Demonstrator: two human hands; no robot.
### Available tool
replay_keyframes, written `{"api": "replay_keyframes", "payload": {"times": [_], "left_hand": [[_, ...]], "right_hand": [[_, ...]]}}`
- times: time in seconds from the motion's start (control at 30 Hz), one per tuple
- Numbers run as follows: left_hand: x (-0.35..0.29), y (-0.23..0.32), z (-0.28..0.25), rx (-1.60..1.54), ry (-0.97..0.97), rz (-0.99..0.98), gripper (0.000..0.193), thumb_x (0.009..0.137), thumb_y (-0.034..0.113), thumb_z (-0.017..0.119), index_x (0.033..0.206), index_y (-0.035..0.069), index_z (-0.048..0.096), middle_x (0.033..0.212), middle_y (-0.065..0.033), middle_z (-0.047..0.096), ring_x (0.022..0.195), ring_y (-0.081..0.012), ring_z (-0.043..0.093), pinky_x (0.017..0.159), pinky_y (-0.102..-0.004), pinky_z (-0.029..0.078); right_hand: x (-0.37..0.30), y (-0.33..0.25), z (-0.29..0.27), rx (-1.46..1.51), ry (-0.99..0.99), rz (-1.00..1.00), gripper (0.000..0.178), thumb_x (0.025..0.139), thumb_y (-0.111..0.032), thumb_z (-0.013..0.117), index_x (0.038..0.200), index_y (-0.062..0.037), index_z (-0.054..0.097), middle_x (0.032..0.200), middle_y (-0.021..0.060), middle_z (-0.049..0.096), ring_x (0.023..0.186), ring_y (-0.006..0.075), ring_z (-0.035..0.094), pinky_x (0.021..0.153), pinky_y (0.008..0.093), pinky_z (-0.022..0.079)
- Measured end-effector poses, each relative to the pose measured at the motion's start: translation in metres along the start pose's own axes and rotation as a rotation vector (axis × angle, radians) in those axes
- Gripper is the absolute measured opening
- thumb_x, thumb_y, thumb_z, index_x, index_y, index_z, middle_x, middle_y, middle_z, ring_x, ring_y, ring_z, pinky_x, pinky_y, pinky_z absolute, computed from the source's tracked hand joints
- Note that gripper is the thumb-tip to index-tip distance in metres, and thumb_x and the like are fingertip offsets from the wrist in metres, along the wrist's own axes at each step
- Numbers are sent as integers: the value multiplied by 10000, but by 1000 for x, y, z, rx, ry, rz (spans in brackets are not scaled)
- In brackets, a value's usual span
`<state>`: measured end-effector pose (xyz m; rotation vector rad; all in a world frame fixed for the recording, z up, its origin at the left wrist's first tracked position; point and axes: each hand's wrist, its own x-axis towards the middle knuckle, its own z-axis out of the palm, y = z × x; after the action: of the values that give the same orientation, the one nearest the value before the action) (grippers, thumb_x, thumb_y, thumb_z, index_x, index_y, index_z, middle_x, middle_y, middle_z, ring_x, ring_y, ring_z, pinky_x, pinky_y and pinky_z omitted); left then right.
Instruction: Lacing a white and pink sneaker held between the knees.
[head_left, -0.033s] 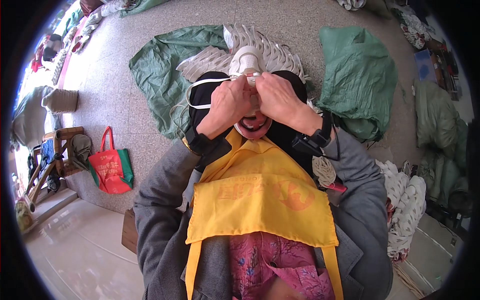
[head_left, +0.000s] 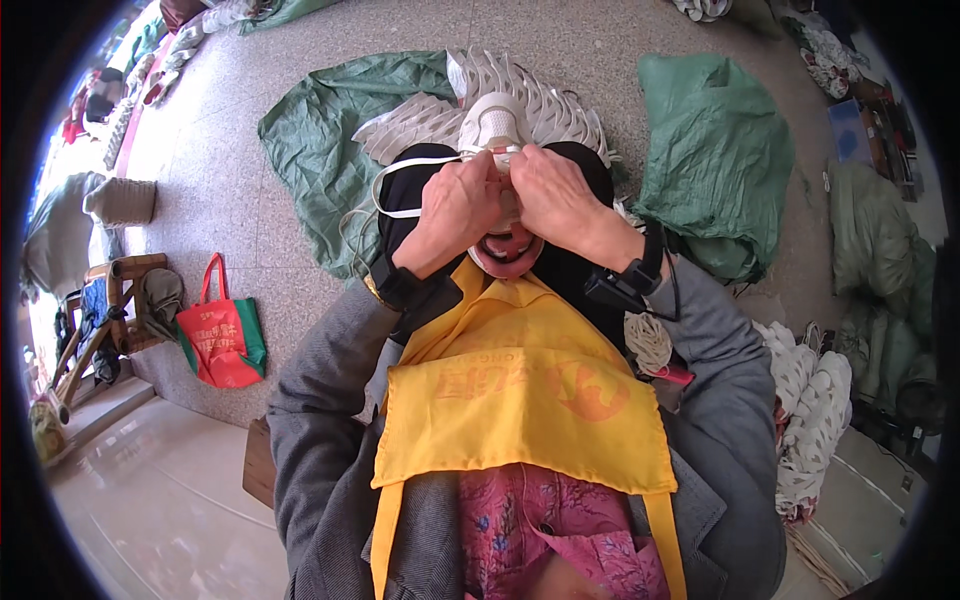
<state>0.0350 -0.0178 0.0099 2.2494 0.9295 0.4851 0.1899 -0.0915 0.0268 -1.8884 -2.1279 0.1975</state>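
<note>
A white sneaker rests on my lap between my knees, toe pointing away and the pinkish-red heel opening toward me. Over its lacing area, my left hand and my right hand work close together, fingers pinched. A white shoelace loops out to the left from the shoe and comes back under my left hand. A short stretch of lace shows at the right fingertips. The fingers hide most of the eyelets and the shoe's tongue.
Beyond my knees, many white shoe uppers lie on a green woven sheet. A green sack stands at right, more white shoes below it. A bundle of laces sits by my right arm; a red bag stands left.
</note>
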Motion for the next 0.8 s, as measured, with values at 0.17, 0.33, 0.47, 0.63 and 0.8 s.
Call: {"api": "replay_keyframes", "payload": {"times": [0.17,0.33,0.47,0.63,0.8], "left_hand": [[2,-5,-2,-69,-4,57,111,824,97,637,889,9,618,785,-193,676,781,-409,664,689,-478,507],[5,-9,-11,-40,-1,114,163,820,126,659,904,8,586,757,-188,654,739,-405,639,668,-485,487],[6,-16,-16,-61,-56,99,192,803,145,678,898,17,572,741,-162,631,750,-374,623,674,-462,479],[3,-26,-26,-78,-40,225,145,787,108,663,881,37,578,756,-134,625,771,-341,602,702,-429,476],[4,-35,-54,14,101,231,75,822,61,626,876,42,576,786,-104,630,738,-286,574,694,-392,474]], "right_hand": [[0,5,6,-21,-27,-44,254,714,13,663,943,75,571,912,239,599,908,431,628,794,493,522],[8,10,-6,30,-103,-98,182,720,13,627,886,81,656,910,273,653,909,435,655,782,493,551],[8,27,-10,141,-104,-133,118,764,4,585,858,57,633,916,256,648,922,450,629,778,513,518],[-7,57,-48,278,-292,107,107,899,-88,594,907,19,591,858,149,629,799,306,638,710,416,496],[-18,72,-59,1057,-394,328,160,993,-133,598,1064,7,629,913,30,637,803,101,633,725,253,536]]}}
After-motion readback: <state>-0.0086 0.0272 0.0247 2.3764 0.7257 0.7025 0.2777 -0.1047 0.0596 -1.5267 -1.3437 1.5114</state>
